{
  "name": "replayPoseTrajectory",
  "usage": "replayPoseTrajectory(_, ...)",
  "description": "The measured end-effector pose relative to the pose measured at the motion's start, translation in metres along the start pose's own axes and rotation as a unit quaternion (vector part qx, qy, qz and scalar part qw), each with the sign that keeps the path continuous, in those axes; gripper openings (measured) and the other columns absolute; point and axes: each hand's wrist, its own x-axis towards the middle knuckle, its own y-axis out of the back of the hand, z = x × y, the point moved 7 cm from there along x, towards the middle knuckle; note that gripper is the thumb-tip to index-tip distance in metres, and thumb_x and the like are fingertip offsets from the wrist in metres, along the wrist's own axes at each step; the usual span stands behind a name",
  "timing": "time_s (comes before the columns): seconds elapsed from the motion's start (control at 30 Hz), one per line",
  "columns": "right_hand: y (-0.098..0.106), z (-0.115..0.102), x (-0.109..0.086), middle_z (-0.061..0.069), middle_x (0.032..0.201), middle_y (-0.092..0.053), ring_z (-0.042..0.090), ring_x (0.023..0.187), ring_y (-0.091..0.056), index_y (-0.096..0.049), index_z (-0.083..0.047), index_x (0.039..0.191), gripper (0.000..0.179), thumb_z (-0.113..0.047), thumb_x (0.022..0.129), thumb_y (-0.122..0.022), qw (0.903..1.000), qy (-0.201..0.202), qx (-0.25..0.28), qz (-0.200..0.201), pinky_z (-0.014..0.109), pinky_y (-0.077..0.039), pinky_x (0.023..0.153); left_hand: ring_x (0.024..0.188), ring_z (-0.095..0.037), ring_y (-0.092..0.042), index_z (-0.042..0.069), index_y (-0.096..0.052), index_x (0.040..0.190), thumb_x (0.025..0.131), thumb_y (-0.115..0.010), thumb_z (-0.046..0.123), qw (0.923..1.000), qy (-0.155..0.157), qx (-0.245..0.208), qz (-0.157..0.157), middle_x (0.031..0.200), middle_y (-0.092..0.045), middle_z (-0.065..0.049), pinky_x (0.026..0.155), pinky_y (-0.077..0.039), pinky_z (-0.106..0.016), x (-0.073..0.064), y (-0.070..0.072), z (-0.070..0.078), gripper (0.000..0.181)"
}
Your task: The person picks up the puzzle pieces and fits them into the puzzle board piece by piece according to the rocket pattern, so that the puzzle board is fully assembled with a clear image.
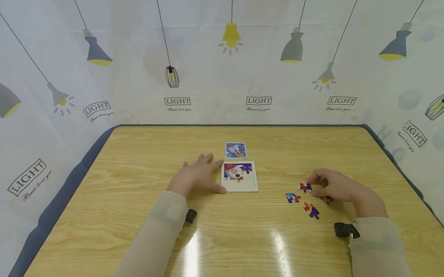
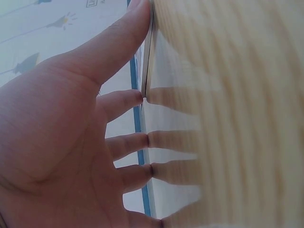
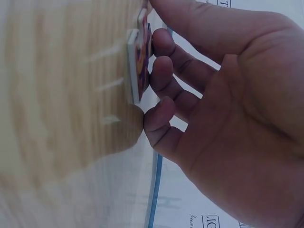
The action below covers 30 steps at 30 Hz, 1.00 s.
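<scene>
Wood tbl (image 1: 233,236): L hand (image 1: 201,174), wide grip, at puzzle tray (image 1: 247,185); R hand (image 1: 334,185) at pcs (image 1: 292,197), can't tell grip.

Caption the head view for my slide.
Left fingers touching the puzzle board, right fingers at loose puzzle pieces, on a wood-grain table.

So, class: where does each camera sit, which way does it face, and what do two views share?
Head: on the head, facing forward and down at the wooden table, puzzle tray, left hand, right hand and sleeves.
Left wrist: on that wrist, facing palm and spread fingers by the tray.
Right wrist: on that wrist, facing curled fingers at jigsaw pieces.
Head and right wrist share right hand and pieces.
</scene>
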Motion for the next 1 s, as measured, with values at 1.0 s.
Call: replayPoseTrajectory(1.0, 0.004, -0.099, 0.044, 0.009, 0.107, -0.069, 0.022, 0.096, -0.063, -0.066, -0.007, 0.128, 0.031, -0.022, 0.102, -0.072, 0.9959, 0.033, -0.031, 0.078, 0.035, -0.055, 0.081, 0.169, -0.037, 0.003, 0.036, -0.026, 0.170, 0.084, -0.081, 0.067, 1.0000, 0.005, 0.005, 0.000, 0.182, -0.004, -0.007, 0.127, 0.004, -0.079, 0.003, -0.001, -0.001, 0.106)
